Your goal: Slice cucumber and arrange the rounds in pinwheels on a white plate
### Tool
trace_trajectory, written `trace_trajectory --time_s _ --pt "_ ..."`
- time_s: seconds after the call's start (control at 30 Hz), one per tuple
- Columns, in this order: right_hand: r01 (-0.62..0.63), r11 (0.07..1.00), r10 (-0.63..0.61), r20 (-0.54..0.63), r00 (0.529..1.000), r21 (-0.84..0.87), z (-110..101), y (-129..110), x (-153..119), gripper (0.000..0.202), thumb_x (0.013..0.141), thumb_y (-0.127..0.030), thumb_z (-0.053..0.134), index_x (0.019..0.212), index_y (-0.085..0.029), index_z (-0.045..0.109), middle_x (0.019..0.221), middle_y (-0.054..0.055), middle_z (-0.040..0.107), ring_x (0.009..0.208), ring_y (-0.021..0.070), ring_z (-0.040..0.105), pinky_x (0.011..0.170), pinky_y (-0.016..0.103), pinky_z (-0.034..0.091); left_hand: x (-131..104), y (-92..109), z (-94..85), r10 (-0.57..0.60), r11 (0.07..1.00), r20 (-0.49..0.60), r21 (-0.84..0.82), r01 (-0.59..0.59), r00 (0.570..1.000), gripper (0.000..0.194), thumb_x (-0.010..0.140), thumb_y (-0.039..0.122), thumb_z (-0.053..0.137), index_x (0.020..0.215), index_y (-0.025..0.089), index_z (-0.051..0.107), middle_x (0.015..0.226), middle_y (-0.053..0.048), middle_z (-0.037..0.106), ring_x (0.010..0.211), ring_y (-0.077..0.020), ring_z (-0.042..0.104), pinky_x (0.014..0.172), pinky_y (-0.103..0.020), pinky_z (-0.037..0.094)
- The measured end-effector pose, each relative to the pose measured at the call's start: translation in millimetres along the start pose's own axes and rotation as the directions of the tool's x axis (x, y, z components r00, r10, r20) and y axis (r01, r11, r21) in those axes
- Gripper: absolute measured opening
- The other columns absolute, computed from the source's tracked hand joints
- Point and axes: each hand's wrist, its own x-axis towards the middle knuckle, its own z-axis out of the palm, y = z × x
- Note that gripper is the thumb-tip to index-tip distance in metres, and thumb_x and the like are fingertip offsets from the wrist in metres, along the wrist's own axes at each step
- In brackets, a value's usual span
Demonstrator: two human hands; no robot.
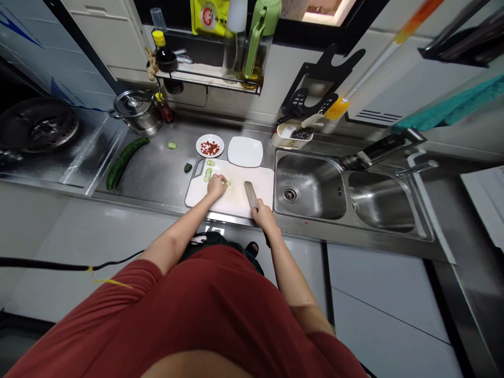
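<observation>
On the white cutting board (236,202), several thin cucumber slices (208,172) lie near the upper left. My left hand (216,187) is over the board's left half, fingers bent down beside a small slice (228,183); what its fingertips hold, if anything, is too small to tell. A knife (250,194) is gripped by its handle in my right hand (263,214) at the board's right front, its blade pointing away. Left of the board lie a dark cucumber end piece (188,167), a few slices (171,145) and a long whole cucumber (123,164).
Behind the board are a plate of chopped red pieces (210,146) and a white square plate (245,151). A double sink (311,184) adjoins the right side. A steel pot (138,113) and a stove pan (37,126) stand left; bottles fill a wall shelf (208,79).
</observation>
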Motion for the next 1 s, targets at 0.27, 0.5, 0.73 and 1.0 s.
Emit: trace_trajectory --time_s 0.27,0.5,0.73,1.0 --pt "-0.064 0.998 0.064 -0.010 0.998 0.024 -1.7 1.3 2.5 0.032 0.094 -0.027 0.034 0.123 -0.014 0.041 0.100 0.014 0.064 0.091 0.0239 0.061 0.073 0.029 0.041 0.7 3.7 -2.5 -0.070 0.989 0.062 -0.125 0.078 0.996 0.008 0.076 0.022 0.059 0.083 0.022 0.063 0.082 0.000 0.066 0.077 -0.0143 0.059 0.072 -0.026 0.043" --pt "-0.110 0.993 0.111 -0.017 0.994 0.052 -4.4 -5.4 4.5 0.037 0.093 -0.024 0.035 0.129 -0.014 0.034 0.102 0.015 0.064 0.091 0.0247 0.062 0.074 0.031 0.042 -16.0 2.1 -8.8 -0.090 0.980 0.016 -0.177 0.091 0.996 0.012 0.077 0.022 0.056 0.087 0.023 0.063 0.081 0.000 0.067 0.077 -0.0143 0.060 0.071 -0.025 0.043" --pt "-0.120 0.992 0.120 0.015 0.993 0.031 -9.0 -10.0 2.7 0.034 0.093 -0.025 0.034 0.126 -0.015 0.037 0.101 0.015 0.063 0.093 0.0247 0.062 0.076 0.033 0.043 -24.2 -17.0 -37.9 -0.216 0.975 -0.082 -0.079 0.210 0.973 0.020 0.082 0.024 0.050 0.097 0.026 0.062 0.093 -0.001 0.069 0.086 -0.0157 0.061 0.075 -0.025 0.042" --pt "-0.106 0.994 0.105 0.033 0.994 0.017 -10.8 -10.9 2.3 0.037 0.092 -0.024 0.032 0.128 -0.015 0.035 0.102 0.014 0.062 0.091 0.0240 0.061 0.074 0.031 0.042 -18.8 -40.8 -50.4 -0.316 0.948 -0.175 -0.027 0.317 0.932 0.024 0.083 0.021 0.046 0.101 0.026 0.062 0.094 -0.002 0.069 0.087 -0.0175 0.060 0.078 -0.026 0.041"
